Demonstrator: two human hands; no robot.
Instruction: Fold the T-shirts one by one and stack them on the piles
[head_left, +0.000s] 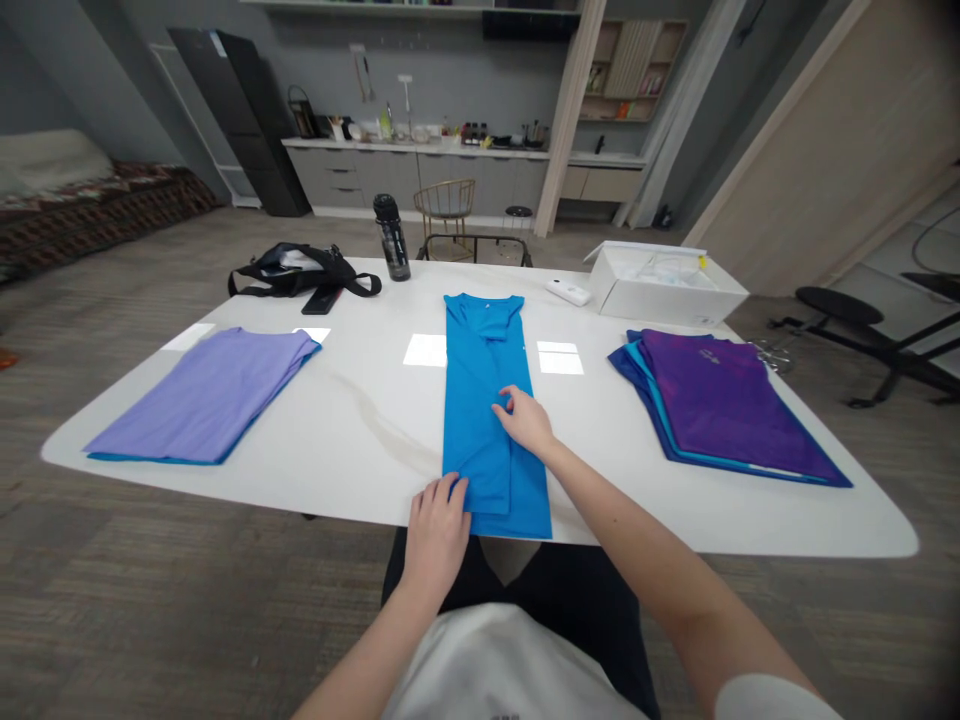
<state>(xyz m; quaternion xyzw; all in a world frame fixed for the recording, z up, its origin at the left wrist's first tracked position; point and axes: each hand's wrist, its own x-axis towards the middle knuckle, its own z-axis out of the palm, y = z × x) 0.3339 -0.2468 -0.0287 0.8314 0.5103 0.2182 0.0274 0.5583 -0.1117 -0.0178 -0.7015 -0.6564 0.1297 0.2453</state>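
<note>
A blue T-shirt (474, 420) lies on the table in front of me, folded lengthwise into a narrow strip. Its neckline points away from me, and its lower end reaches the near table edge. My left hand (439, 520) rests at the shirt's lower left edge, fingers bent and slightly apart on the fabric. Over the strip's right side is my right hand (526, 422), its fingers loosely curled with a gap between thumb and forefinger; no cloth shows in it. Whether its fingertips touch the shirt is hard to tell.
Folded shirts, lavender on top (210, 395), lie at left; a stack with a purple shirt (720, 400) is at right. Farther back are a black bag (300, 268), a phone (322, 300), a bottle (391, 238), a white device (568, 292) and a white box (664, 285).
</note>
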